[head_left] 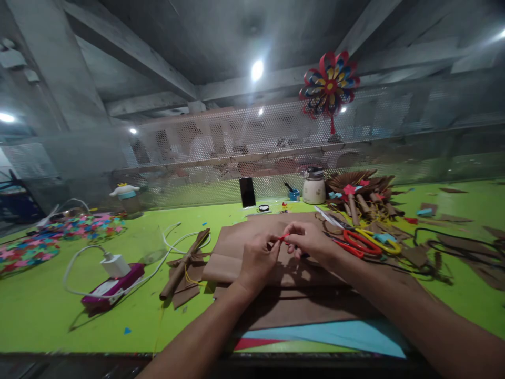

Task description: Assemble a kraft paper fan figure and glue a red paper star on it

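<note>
Both my hands meet above a stack of brown paper (229, 252) at the middle of the table. My left hand (258, 259) pinches a small red piece (282, 238) with its fingertips. My right hand (306, 239) grips the same red piece from the other side, its lower fingers curled. The piece is too small to make out in detail. Under the brown paper, light blue sheets (327, 334) and a red strip (256, 343) stick out near the front edge. Red-handled scissors (361, 243) and yellow-handled scissors (382, 239) lie right of my right hand.
A purple power strip (112, 288) with a white charger and cable lies left, beside a rolled brown paper piece (183, 266). Along the back stand a phone (247, 192), a blue jar (294, 195), a white bottle (314, 188) and brown paper fans (359, 192). Colourful paper stars (90, 226) lie far left.
</note>
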Demonstrator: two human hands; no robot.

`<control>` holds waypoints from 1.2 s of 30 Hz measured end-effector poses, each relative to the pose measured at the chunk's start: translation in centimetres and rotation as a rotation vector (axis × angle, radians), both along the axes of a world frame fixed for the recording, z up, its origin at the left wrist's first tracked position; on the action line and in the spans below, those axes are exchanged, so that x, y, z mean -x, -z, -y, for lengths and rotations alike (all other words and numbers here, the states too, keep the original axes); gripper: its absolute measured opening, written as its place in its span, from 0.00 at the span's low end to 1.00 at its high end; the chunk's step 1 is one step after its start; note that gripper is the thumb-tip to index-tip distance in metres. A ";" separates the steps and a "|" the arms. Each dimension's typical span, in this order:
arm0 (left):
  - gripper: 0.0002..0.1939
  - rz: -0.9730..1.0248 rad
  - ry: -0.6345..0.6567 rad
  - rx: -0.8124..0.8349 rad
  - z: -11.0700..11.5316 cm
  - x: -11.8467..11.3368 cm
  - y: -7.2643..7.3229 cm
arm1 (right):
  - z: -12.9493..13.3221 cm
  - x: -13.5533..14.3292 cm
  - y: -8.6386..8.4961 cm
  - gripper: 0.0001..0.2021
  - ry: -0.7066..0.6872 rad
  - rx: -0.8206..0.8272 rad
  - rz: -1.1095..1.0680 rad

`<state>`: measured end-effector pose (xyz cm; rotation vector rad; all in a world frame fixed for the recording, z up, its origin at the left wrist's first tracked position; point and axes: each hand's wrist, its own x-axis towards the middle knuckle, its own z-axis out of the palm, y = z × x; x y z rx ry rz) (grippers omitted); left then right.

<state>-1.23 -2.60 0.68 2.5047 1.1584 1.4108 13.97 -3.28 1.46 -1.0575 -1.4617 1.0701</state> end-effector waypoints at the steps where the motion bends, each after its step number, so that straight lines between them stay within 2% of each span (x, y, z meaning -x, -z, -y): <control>1: 0.07 -0.038 -0.011 -0.032 0.0 0.0 0.1 | 0.0 0.0 0.0 0.07 0.000 0.024 -0.013; 4: 0.09 -0.151 -0.039 -0.119 0.1 0.1 0.1 | 0.1 0.0 -0.2 0.05 -0.007 0.067 -0.096; 6: 0.09 -0.169 -0.021 -0.119 0.4 0.1 0.0 | 0.2 0.0 -0.4 0.05 -0.003 0.061 -0.143; 12: 0.10 0.031 0.144 0.090 1.0 -0.3 -0.7 | 0.0 -0.4 -0.6 0.06 0.024 -0.017 -0.077; 14: 0.09 0.138 0.140 0.201 0.7 -0.4 -0.7 | -0.1 -0.5 -0.6 0.06 0.004 -0.051 -0.032; 16: 0.10 0.291 0.168 0.398 0.3 -0.5 -0.7 | -0.2 -0.7 -0.5 0.07 -0.016 -0.080 -0.005; 19: 0.12 0.532 0.359 0.762 -0.3 -0.4 -0.6 | -0.2 -0.8 -0.5 0.08 -0.025 -0.102 -0.001; 22: 0.12 0.664 0.551 0.946 -0.7 -0.1 -0.6 | -0.2 -0.9 -0.6 0.10 -0.052 -0.070 -0.058; 25: 0.12 0.725 0.606 0.981 -0.9 0.0 -0.5 | -0.2 -1.0 -0.5 0.12 -0.090 0.001 -0.138; 29: 0.11 0.774 0.594 0.978 -0.9 0.1 -0.4 | -0.4 -1.2 -0.2 0.11 -0.159 0.071 -0.233; 36: 0.10 0.801 0.616 0.976 -0.9 0.1 -0.4 | -0.8 -1.2 0.3 0.09 -0.180 0.063 -0.312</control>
